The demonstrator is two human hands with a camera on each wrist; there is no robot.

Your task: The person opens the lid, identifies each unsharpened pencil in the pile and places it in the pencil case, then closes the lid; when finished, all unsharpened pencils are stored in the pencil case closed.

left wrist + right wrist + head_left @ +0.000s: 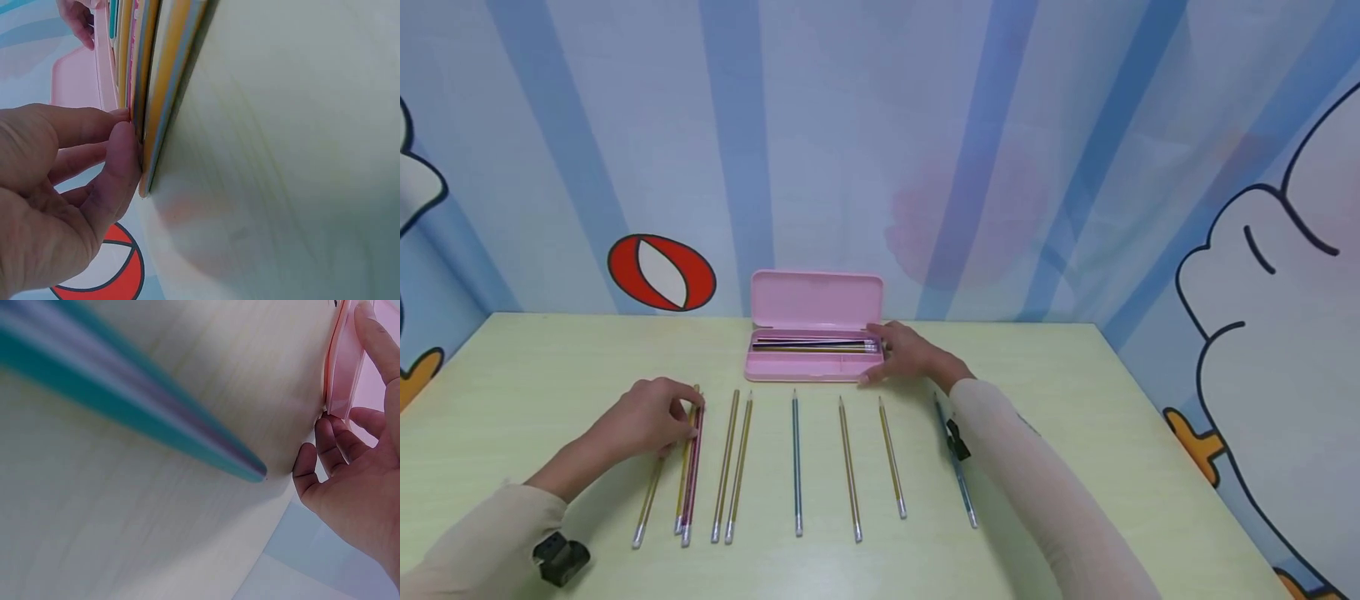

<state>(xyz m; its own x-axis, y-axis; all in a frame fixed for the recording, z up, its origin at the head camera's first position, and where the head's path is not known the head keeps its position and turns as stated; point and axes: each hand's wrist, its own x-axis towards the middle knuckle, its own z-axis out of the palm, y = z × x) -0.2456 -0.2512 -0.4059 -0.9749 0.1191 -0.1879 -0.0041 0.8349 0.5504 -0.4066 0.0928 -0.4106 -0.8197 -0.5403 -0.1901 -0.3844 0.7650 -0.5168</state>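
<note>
Centrally, a smooth pink pencil case (815, 333) with rounded corners lies open on the pale wood-grain counter (1075, 400), slim pencils inside. The right hand (907, 354) rests relaxed fingers against its right end. Lower left, the left hand (651, 417) pinches a glossy striped pencil (692, 475) among the row.

Head looks down; wrists skim the table (512, 367).
</note>
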